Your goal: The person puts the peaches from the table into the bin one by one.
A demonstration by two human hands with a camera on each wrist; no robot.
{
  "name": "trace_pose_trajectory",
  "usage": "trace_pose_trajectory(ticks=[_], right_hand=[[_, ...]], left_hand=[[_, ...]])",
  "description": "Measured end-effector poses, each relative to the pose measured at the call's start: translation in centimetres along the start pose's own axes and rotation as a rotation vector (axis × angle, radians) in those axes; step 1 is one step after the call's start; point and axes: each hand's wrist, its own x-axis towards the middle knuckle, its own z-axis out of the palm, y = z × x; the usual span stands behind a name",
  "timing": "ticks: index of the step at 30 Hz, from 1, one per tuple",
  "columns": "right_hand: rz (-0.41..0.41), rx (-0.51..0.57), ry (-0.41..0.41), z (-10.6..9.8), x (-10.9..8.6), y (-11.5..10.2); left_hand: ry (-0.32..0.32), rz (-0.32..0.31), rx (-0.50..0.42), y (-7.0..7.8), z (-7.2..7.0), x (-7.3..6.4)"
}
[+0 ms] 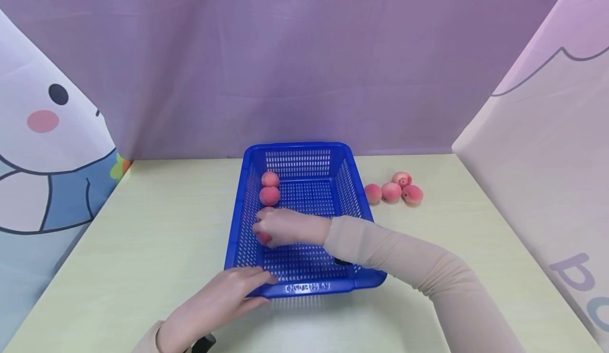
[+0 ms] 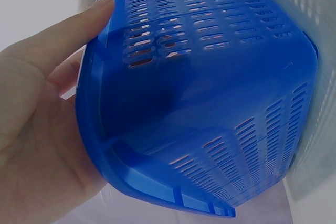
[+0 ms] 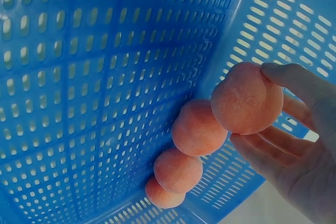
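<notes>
A blue plastic basket [image 1: 317, 288] with slotted walls stands in the middle of the table. My left hand [image 1: 221, 299] grips its near-left corner, and the left wrist view shows the thumb [image 2: 97, 17] against the rim. Inside the basket, my right hand [image 1: 290, 227] holds a pinkish peach [image 3: 247, 98] between thumb and fingers, by the left wall. Beyond it, three peaches line that wall: the nearest [image 3: 199, 128] touches or almost touches the held one, then a middle peach [image 3: 178, 170] and a far peach [image 3: 164, 193]. In the head view the right hand mostly covers the nearest.
Several peaches [image 1: 391, 192] lie in a cluster on the pale table [image 1: 157, 237], to the right of the basket. A purple cloth backdrop [image 1: 304, 67] rises behind the table. Printed panels stand at the left and right. My right forearm [image 1: 404, 252] crosses the basket's right rim.
</notes>
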Motion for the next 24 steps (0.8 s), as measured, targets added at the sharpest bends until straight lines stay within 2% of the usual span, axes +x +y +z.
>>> trace_pose_trajectory(ticks=[14, 24], right_hand=[[0.010, 0.040, -0.058, 0.7, 0.3, -0.5], [-0.030, 0.043, -0.037, 1.2, 0.4, -0.5]], left_hand=[[0.004, 0.000, 0.010, 0.1, 0.0, -0.1], [0.015, 0.013, 0.009, 0.0, 0.1, -0.1]])
